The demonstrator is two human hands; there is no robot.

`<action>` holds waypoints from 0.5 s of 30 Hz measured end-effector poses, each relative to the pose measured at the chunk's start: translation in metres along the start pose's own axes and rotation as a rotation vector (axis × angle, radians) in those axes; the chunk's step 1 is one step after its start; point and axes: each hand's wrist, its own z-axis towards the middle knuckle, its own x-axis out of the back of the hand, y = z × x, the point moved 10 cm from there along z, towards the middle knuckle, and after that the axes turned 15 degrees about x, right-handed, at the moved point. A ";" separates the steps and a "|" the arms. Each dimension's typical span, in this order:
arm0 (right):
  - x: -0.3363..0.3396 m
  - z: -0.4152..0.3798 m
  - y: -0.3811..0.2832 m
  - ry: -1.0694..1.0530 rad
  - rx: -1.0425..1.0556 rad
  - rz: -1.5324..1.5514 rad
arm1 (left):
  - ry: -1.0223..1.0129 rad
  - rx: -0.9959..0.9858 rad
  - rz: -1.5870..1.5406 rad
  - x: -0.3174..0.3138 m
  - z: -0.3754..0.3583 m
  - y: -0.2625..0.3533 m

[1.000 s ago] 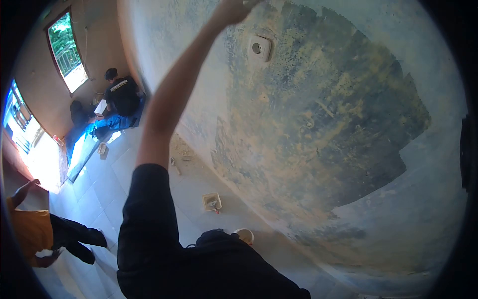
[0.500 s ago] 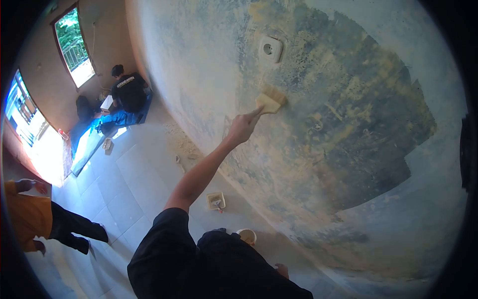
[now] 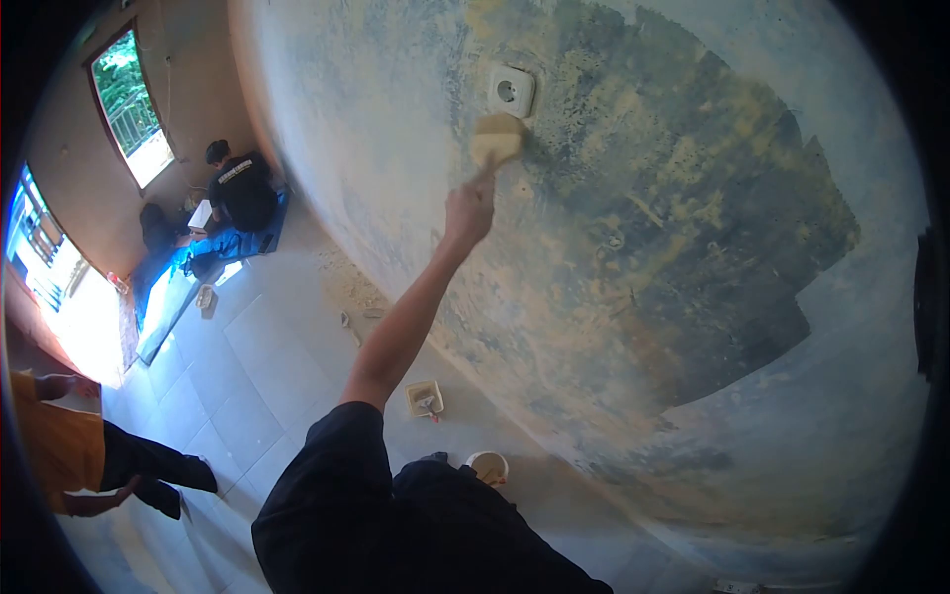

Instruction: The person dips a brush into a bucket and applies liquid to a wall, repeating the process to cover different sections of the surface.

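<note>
A wide, pale paintbrush (image 3: 497, 146) is in my left hand (image 3: 469, 213), whose fingers are closed round its handle. My left arm is stretched upward, and the bristles lie against the wall (image 3: 673, 188) just below a white power socket (image 3: 512, 91). Dark grey-green, yellowish and pale patches cover the wall around the brush, slightly blurred by motion at the bristles. My right hand is out of sight now.
A bucket (image 3: 503, 458) and a small yellowish tray (image 3: 413, 405) holding a tool stand on the tiled floor by the wall. Crumbled debris (image 3: 346, 277) lies farther along. One person (image 3: 59, 436) stands at left; another (image 3: 242, 193) sits near the window.
My left hand has moved the brush up and to the left, closer beneath the socket, and the brush has turned upright. My right hand, visible low down before, has left the view.
</note>
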 end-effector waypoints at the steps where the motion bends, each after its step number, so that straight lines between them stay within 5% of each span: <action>1: 0.004 0.002 0.000 0.023 0.022 -0.020 | -0.092 -0.050 0.034 -0.005 -0.014 0.012; 4: 0.020 0.005 0.006 0.072 0.098 -0.086 | -0.258 -0.220 0.137 -0.006 -0.039 0.038; 7: 0.029 -0.007 0.007 0.130 0.152 -0.139 | -0.261 -0.182 0.288 0.003 -0.019 0.029; 9: 0.048 -0.031 0.013 0.162 0.144 -0.147 | -0.100 -0.277 0.190 0.005 0.022 -0.010; 11: 0.107 -0.050 0.018 0.308 -0.286 0.346 | 0.098 -0.246 0.026 0.032 0.056 -0.032; 12: 0.130 -0.056 0.010 0.378 -0.496 0.598 | 0.104 0.066 0.093 0.042 0.071 -0.048; 14: 0.175 -0.025 -0.080 0.500 -0.900 1.097 | 0.140 0.117 0.093 0.049 0.075 -0.046; 15: 0.161 -0.026 -0.051 0.512 -0.891 1.099 | 0.132 0.107 0.081 0.049 0.075 -0.039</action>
